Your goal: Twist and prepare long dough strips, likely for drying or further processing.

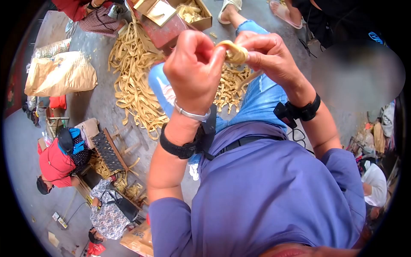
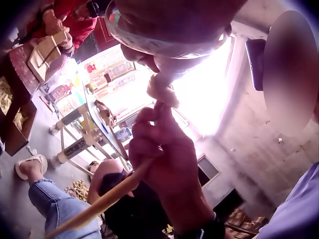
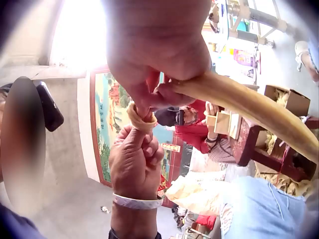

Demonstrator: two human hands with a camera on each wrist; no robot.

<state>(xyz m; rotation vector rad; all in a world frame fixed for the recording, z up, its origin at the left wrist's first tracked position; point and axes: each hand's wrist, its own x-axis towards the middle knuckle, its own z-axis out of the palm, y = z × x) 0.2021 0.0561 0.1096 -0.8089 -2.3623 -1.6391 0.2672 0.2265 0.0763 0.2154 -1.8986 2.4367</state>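
A yellowish strip, coiled into a small knot [image 1: 235, 53], is held between both hands above the lap. The left hand [image 1: 192, 64] pinches its left side between thumb and fingers; the right hand [image 1: 274, 55] pinches its right side. From the right wrist, the coil [image 3: 141, 119] looks like a ring around fingertips, with the left hand [image 3: 137, 164] below and the right hand [image 3: 159, 50] above. A long tail of the strip [image 3: 249, 104] runs out of the right hand's curled fingers. The left wrist view shows the knot [image 2: 162, 90] above the right hand [image 2: 167, 159], partly against glare.
Loose strips [image 1: 137, 81] are heaped on the floor, with more between the legs. Beyond the hands stand a red stool [image 1: 162, 30] and a cardboard box [image 1: 203, 15]. A large tan sack [image 1: 62, 75] lies at the left. Several people sit around.
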